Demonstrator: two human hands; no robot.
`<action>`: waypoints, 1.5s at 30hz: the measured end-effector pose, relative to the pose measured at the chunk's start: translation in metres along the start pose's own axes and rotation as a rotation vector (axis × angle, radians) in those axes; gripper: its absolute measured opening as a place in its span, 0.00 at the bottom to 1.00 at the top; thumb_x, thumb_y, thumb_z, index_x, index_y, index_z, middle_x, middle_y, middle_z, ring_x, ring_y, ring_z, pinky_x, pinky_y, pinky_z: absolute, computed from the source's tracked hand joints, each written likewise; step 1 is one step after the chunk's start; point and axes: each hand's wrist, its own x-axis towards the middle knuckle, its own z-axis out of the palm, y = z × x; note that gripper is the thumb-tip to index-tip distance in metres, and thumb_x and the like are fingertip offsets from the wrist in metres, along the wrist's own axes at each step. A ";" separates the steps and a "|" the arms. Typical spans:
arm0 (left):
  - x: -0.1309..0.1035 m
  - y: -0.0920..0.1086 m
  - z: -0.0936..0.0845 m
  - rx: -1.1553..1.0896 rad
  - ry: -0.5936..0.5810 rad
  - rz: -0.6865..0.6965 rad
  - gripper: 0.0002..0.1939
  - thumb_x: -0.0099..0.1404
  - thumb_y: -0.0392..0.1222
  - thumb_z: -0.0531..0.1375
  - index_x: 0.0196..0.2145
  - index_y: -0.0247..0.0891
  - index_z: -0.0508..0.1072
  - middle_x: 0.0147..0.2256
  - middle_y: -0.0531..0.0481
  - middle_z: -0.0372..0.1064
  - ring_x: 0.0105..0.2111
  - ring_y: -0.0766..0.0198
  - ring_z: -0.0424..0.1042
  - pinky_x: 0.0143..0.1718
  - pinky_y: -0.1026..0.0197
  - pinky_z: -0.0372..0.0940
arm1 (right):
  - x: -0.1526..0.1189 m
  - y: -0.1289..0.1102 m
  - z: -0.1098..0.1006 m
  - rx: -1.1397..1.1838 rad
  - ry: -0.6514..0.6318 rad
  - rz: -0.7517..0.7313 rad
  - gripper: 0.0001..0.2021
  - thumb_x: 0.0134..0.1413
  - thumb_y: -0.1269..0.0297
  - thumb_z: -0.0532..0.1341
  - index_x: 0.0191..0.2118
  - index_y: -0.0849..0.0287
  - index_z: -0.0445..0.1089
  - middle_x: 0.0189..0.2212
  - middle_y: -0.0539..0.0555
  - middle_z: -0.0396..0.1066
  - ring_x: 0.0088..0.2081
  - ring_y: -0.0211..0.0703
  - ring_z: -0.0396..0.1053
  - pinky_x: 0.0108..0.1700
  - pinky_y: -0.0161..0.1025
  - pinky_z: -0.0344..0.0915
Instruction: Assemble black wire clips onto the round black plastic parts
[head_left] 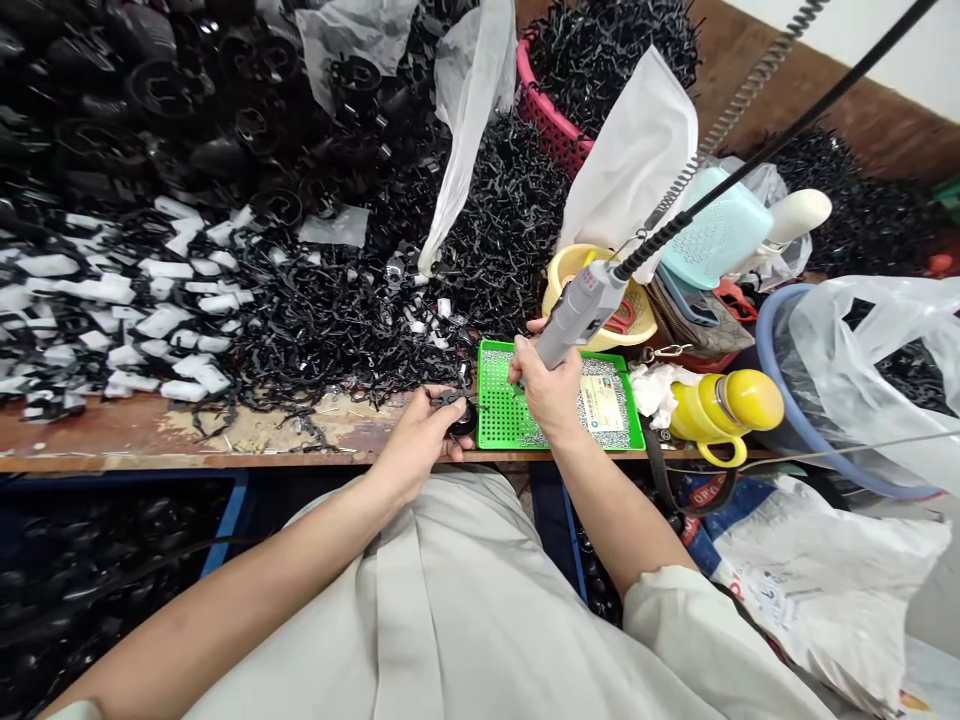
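My right hand (553, 385) is wrapped round a grey electric screwdriver (585, 308), which hangs from a coiled spring and a black cable. The tool tilts over a green perforated tray (491, 400), and its tip is hidden behind my fingers. Small metal screws (576, 372) fill much of the tray, with a printed label lying on them. Just left of the tray, at the bench edge, my left hand (431, 425) is closed on a round black plastic part (463, 418). My fingers cover some of that part.
Piles of thin black plastic pieces (337, 330) and white pieces (165, 300) cover the bench. Behind the tray stand a yellow bowl (562, 265) and a pink basket (536, 110). A yellow flask (727, 405) and a blue tub (772, 320) are at right. A blue crate (232, 520) sits below left.
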 end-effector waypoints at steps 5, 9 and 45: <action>0.004 0.000 0.002 -0.016 0.013 -0.010 0.16 0.57 0.43 0.65 0.38 0.40 0.63 0.31 0.53 0.68 0.20 0.69 0.70 0.16 0.69 0.59 | -0.005 -0.015 0.003 0.028 0.079 -0.056 0.24 0.54 0.53 0.63 0.54 0.53 0.61 0.21 0.42 0.62 0.19 0.33 0.62 0.24 0.34 0.64; 0.004 -0.001 0.002 -0.006 0.014 0.000 0.17 0.57 0.42 0.65 0.39 0.41 0.61 0.31 0.54 0.68 0.20 0.69 0.70 0.16 0.69 0.60 | -0.013 -0.033 0.010 0.125 0.062 -0.109 0.23 0.56 0.50 0.61 0.55 0.51 0.60 0.22 0.43 0.60 0.19 0.34 0.62 0.22 0.35 0.63; 0.000 0.002 0.002 0.063 -0.042 -0.004 0.14 0.59 0.43 0.63 0.39 0.39 0.62 0.32 0.54 0.67 0.20 0.70 0.70 0.16 0.68 0.62 | -0.033 -0.045 0.039 0.310 -0.092 0.015 0.21 0.54 0.50 0.63 0.50 0.52 0.62 0.21 0.42 0.63 0.17 0.33 0.62 0.20 0.34 0.63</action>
